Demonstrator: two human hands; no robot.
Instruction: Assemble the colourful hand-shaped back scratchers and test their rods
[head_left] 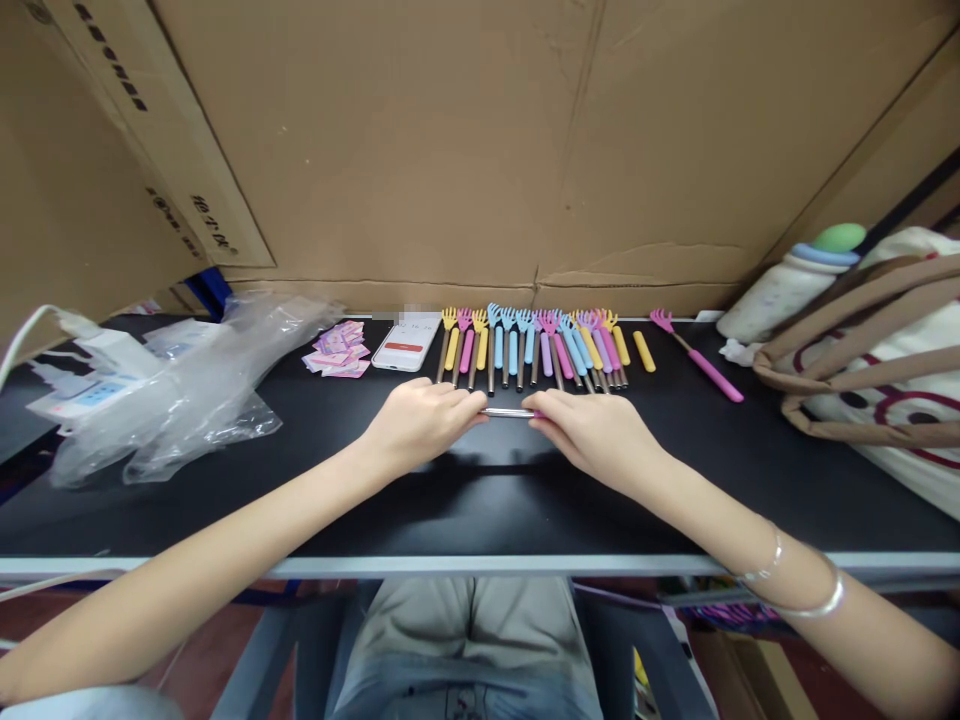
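Note:
Both hands meet over the desk, each closed round one end of a back scratcher [507,412], whose thin silver rod shows level between them. My left hand [424,425] hides the left end. Under the fingers of my right hand [589,428] a bit of pink shows at the other end. Just beyond lies a row of claw heads on dark metal rods [491,350] in yellow, pink, blue and purple, with coloured handles [513,352] among them. One yellow handle [643,352] lies apart. Farther right rests a whole pink back scratcher [705,365].
Left of the row are a white phone [406,345] and a pile of pink cards [337,350]. Clear plastic bags [217,390] partly cover a power strip [86,395]. A bottle [780,290] and a bag with brown straps [892,370] stand right. Cardboard [420,150] walls the back.

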